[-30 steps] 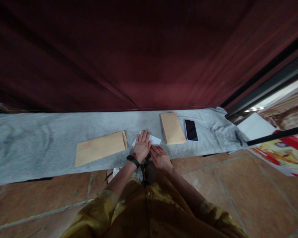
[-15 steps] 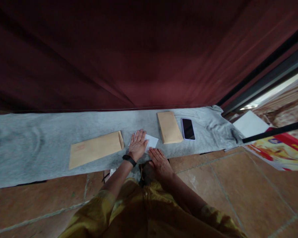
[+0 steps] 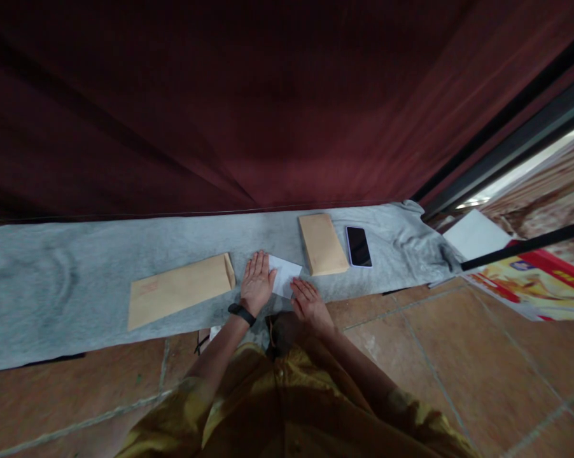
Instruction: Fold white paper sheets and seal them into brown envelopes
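A small white sheet of paper (image 3: 283,272) lies on the grey cloth between my hands. My left hand (image 3: 258,284) rests flat across its left side, fingers stretched away from me, covering part of it. At the paper's lower right corner, my right hand (image 3: 310,305) touches the edge with its fingers extended. To the left lies a long brown envelope (image 3: 179,290), its open end facing my left hand. Another brown envelope (image 3: 323,244) sits to the right of the paper, with a phone (image 3: 358,246) beside it, screen dark.
The grey cloth (image 3: 91,254) covers a narrow bench. Behind it hangs a dark red curtain (image 3: 268,127). At the right are a dark metal bar (image 3: 530,245), a white sheet (image 3: 478,234) and a colourful printed box (image 3: 530,280). Tiled floor (image 3: 459,343) lies below.
My left hand has slid left, uncovering more of the white paper. My right hand has come up slightly onto the paper's lower right corner. The envelopes and phone keep their places on the cloth.
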Demonstrator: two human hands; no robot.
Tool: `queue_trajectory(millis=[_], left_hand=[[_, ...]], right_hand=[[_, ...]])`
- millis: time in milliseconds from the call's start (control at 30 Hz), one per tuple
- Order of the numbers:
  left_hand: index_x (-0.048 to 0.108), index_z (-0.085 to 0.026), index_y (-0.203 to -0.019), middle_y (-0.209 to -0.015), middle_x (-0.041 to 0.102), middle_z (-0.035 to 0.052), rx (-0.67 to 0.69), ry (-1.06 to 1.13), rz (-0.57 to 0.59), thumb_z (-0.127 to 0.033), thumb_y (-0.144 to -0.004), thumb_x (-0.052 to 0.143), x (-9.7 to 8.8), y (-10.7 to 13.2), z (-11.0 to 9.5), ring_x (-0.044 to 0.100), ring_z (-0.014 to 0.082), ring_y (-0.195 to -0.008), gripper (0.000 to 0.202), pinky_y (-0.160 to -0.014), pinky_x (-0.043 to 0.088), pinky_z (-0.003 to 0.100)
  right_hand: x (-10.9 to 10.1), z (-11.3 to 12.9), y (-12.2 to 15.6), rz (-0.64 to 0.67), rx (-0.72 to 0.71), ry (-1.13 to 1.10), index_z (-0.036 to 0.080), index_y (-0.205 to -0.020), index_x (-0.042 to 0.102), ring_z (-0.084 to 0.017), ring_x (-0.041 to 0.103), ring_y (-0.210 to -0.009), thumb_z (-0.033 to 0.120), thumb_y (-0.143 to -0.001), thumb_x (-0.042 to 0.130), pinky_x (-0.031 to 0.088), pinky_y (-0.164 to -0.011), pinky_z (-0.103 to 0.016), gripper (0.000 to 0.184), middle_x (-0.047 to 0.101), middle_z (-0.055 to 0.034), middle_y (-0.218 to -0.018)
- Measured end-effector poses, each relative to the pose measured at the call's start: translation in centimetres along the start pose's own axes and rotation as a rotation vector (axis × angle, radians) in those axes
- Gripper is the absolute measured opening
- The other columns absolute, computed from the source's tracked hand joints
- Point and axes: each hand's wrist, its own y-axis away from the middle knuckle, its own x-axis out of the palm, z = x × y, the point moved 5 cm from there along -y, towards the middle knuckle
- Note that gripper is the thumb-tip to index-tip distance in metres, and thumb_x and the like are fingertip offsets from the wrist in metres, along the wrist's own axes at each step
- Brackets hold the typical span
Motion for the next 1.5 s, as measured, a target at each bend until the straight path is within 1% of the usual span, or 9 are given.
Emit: queue_trajectory(millis=[167,267,400,633,900,1067,1200,1333,1500], left_hand=[[0.036,-0.005,-0.155,-0.163,0.035,0.0179,0.083,0.004,0.028,-0.038,-0.104,0.028,-0.7,3.1,-1.3,0.026,0.0273,-0.155,0.062,-0.126,0.026,0.048],[0.039,-0.006,-0.155,-0.162,0.038,0.0172,0.103,-0.010,0.051,-0.039,-0.104,0.030,-0.9,4.5,-1.9,0.027,0.0275,-0.154,0.061,-0.126,0.027,0.049],[0.042,-0.007,-0.153,-0.161,0.040,0.0177,0.088,-0.034,0.039,-0.040,-0.104,0.034,-1.1,5.1,-2.0,0.029,0.0283,-0.154,0.060,-0.125,0.027,0.049],[0.042,-0.008,-0.154,-0.160,0.040,0.0185,0.079,-0.048,0.029,-0.044,-0.104,0.033,-1.0,5.5,-1.9,0.032,0.0291,-0.153,0.062,-0.124,0.030,0.050],[0.038,-0.009,-0.156,-0.164,0.032,0.0186,0.071,-0.023,0.003,-0.045,-0.103,0.036,-1.7,6.5,-2.1,0.022,0.0308,-0.156,0.064,-0.125,0.026,0.055],[0.036,-0.010,-0.157,-0.166,0.028,0.0168,0.071,-0.032,0.016,-0.042,-0.103,0.036,-1.9,6.5,-2.1,0.017,0.0307,-0.157,0.062,-0.125,0.025,0.054],[0.040,-0.014,-0.156,-0.166,0.031,0.0153,0.069,-0.054,0.037,-0.043,-0.103,0.038,-1.7,6.3,-2.2,0.021,0.0314,-0.156,0.061,-0.124,0.026,0.056],[0.043,-0.017,-0.154,-0.164,0.036,0.0137,0.073,-0.077,0.051,-0.043,-0.103,0.038,-1.6,6.2,-2.4,0.027,0.0315,-0.154,0.058,-0.124,0.026,0.056],[0.048,-0.023,-0.152,-0.162,0.040,0.0102,0.081,-0.080,0.070,-0.043,-0.103,0.039,-1.6,6.2,-2.5,0.028,0.0325,-0.154,0.054,-0.124,0.025,0.057]], right_hand=[[-0.1,-0.9,-3.9,-0.043,0.100,0.009,0.013,-0.148,0.050,-0.028,0.045,-0.141,0.018,-0.101,0.042,0.042,-0.116,-0.048,0.048,0.051,-0.0160,-0.152],[0.1,-1.3,-6.0,-0.004,0.207,0.078,0.009,-0.149,0.047,-0.030,0.047,-0.136,0.017,-0.100,0.043,0.040,-0.116,-0.047,0.050,0.053,-0.0193,-0.147],[0.3,-1.3,-8.0,0.057,0.292,0.123,0.005,-0.143,0.053,-0.030,0.052,-0.122,0.015,-0.099,0.044,0.042,-0.111,-0.045,0.046,0.059,-0.0215,-0.133],[0.0,-1.2,-9.1,0.056,0.374,0.107,0.012,-0.118,0.068,-0.030,0.055,-0.113,0.014,-0.097,0.047,0.046,-0.103,-0.045,0.030,0.064,-0.0191,-0.118],[0.3,-0.1,-10.5,0.103,0.229,0.071,0.019,-0.123,0.067,-0.022,0.068,-0.098,0.013,-0.102,0.038,0.053,-0.087,-0.032,0.036,0.070,-0.0122,-0.116],[-0.1,-0.2,-13.8,0.176,0.078,0.107,0.021,-0.117,0.070,-0.021,0.067,-0.106,0.009,-0.100,0.043,0.050,-0.093,-0.030,0.034,0.072,-0.0089,-0.114],[0.0,-0.6,-15.6,0.241,0.007,0.132,0.020,-0.114,0.071,-0.021,0.064,-0.110,0.012,-0.101,0.044,0.048,-0.097,-0.030,0.031,0.071,-0.0086,-0.115],[0.5,-0.9,-15.6,0.233,0.025,0.145,0.017,-0.120,0.069,-0.022,0.062,-0.114,0.014,-0.102,0.044,0.047,-0.101,-0.033,0.031,0.069,-0.0104,-0.121],[1.0,-0.7,-13.5,0.097,0.018,0.120,0.015,-0.145,0.054,-0.026,0.050,-0.136,0.015,-0.101,0.046,0.040,-0.115,-0.042,0.045,0.053,-0.0150,-0.150]])
